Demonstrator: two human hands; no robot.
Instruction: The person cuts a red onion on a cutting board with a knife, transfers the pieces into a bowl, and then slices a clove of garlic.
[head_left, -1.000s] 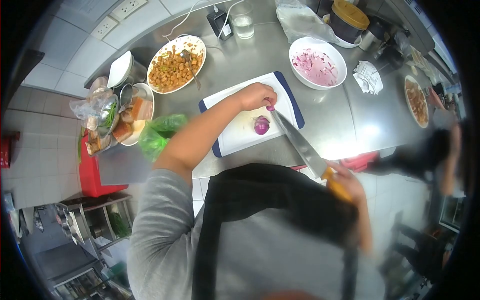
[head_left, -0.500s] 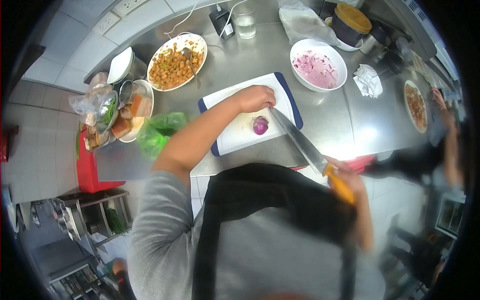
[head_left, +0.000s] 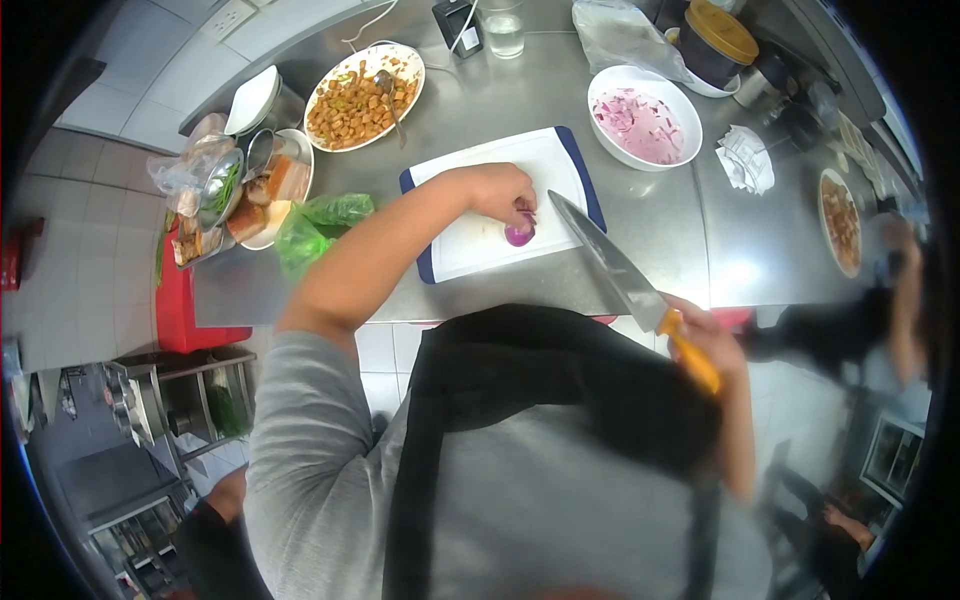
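Note:
A purple-red onion point(head_left: 518, 235) sits on a white cutting board point(head_left: 465, 250) with dark blue ends. My left hand point(head_left: 500, 190) comes down from above with its fingertips closed on the onion, hiding the upper part of it. In my right hand point(head_left: 715, 338) is the yellow handle of a large kitchen knife point(head_left: 612, 265). The blade slants up and left, its tip over the right part of the board, apart from the onion.
Behind the board to the right stands a white bowl point(head_left: 690, 112) of chopped red onion in pinkish liquid. An oval dish point(head_left: 412, 62) of diced food with a spoon lies at back left. A green plastic bag point(head_left: 305, 240) is beside my left forearm. Another person's arm point(head_left: 905, 290) shows at far right.
My left hand has moved from beside the knife tip onto the onion. The knife tip has drawn away from that hand. The view has shifted slightly.

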